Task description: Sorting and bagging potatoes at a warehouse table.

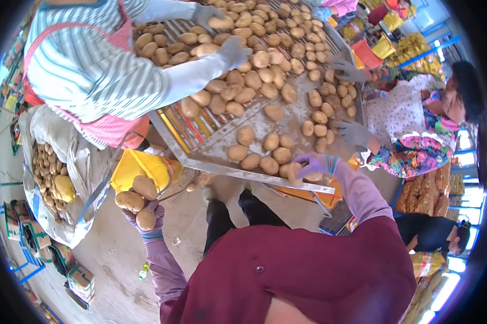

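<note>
My left hand [149,218], in a purple glove, holds several potatoes [145,187] stacked in and above the palm, just in front of a yellow mesh bag [140,168]. At the near edge of a metal sorting table [227,168], my right hand [306,164], also gloved in purple, grips a potato [295,173]. Several loose potatoes [282,155] lie on the table beside that hand. Farther back, many more potatoes [252,79] cover the rollers [182,125].
A co-worker in a striped top [101,77] reaches over the rollers from the left; another in a floral top [413,117] works at the right edge. A large white sack [81,162] with potatoes stands left. Cartons [81,281] line the floor at lower left.
</note>
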Available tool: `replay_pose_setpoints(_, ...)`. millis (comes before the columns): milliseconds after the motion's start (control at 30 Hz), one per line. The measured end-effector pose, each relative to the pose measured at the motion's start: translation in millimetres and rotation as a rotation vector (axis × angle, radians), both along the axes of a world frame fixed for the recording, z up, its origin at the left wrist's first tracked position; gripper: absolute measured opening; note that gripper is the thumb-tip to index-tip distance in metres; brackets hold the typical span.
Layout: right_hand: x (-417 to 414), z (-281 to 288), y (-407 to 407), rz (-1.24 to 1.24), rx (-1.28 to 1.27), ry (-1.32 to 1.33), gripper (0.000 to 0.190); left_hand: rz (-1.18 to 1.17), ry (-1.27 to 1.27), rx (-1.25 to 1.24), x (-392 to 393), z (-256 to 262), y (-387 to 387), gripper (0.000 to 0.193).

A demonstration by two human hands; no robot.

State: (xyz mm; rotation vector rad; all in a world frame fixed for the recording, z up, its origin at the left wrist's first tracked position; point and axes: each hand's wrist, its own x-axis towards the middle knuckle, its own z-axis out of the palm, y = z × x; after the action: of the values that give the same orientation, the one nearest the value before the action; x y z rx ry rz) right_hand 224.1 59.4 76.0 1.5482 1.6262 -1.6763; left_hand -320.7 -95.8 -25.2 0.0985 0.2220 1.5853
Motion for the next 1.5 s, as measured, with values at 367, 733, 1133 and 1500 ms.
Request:
replay_pose_setpoints(367, -52, 42, -1, 0.074, -0.004, -0.149, 0.073, 0.221, -0.076, -0.2, -70, -9, -19, 0.056)
replay_pose_setpoints(733, -379, -22, 21, -0.434, -0.507, 0.775, 0.069, 0.0, 0.178, -0.703, -101, -53, 27, 0.059)
replay_pose_setpoints(1133, -380, -95, 3, -0.344, 0.181, 0.664, 0.038, 0.016, 0.681, -1.063, -114, -52, 24, 0.037)
replay_pose_setpoints(1500, -126, -37, -7, -0.806, 0.642, 0.441, 0.027, 0.171, 1.444, -0.277, 62, 49, 77, 0.017)
